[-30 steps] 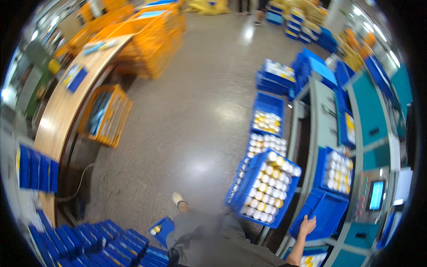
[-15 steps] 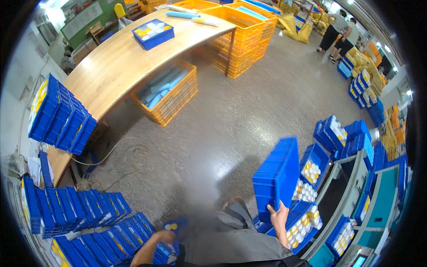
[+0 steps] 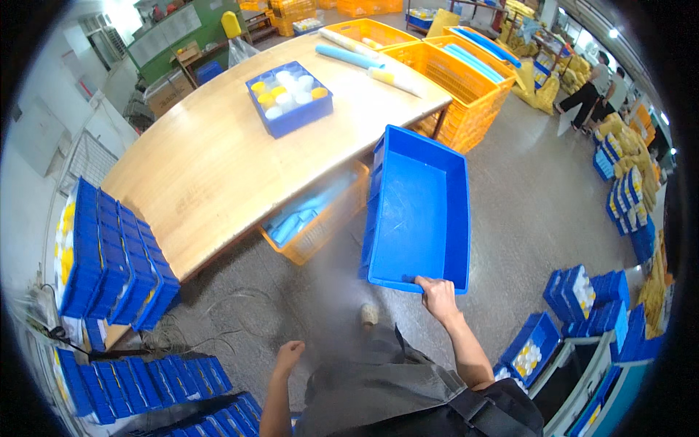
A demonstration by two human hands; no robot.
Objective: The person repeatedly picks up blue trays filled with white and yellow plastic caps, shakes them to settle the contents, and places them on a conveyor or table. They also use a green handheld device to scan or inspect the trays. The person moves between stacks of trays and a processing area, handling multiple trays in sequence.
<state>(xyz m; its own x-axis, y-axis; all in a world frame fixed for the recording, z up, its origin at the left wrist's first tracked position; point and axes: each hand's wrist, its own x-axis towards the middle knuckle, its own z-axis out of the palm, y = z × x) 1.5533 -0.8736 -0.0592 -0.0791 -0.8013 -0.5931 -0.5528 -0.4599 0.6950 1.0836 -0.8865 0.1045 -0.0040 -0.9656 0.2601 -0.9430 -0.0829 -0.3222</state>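
Observation:
My right hand point(image 3: 439, 297) grips the near rim of a large blue plastic bin point(image 3: 421, 211), with the thumb over the edge. The bin hangs in the air in front of me, its open side toward me and nothing lying inside. Its far end is close to the edge of the wooden table point(image 3: 196, 167). My left hand point(image 3: 291, 354) is at my side, fingers curled in, with nothing visible in it. On the table stands a smaller-looking blue bin point(image 3: 302, 116) filled with white and yellow round-topped containers point(image 3: 280, 93).
Stacked blue bins point(image 3: 116, 262) rise at the left, with more rows point(image 3: 153, 386) below. Beneath the table is an orange crate point(image 3: 309, 244) of blue pieces. Orange crates point(image 3: 473, 95) stand at its far end. A machine frame point(image 3: 582, 371) is at the right; two people point(image 3: 597, 91) stand far off.
The blue bin has swung from my right side to the front, turning its inside toward me. I have come closer to the table. My left hand stays low.

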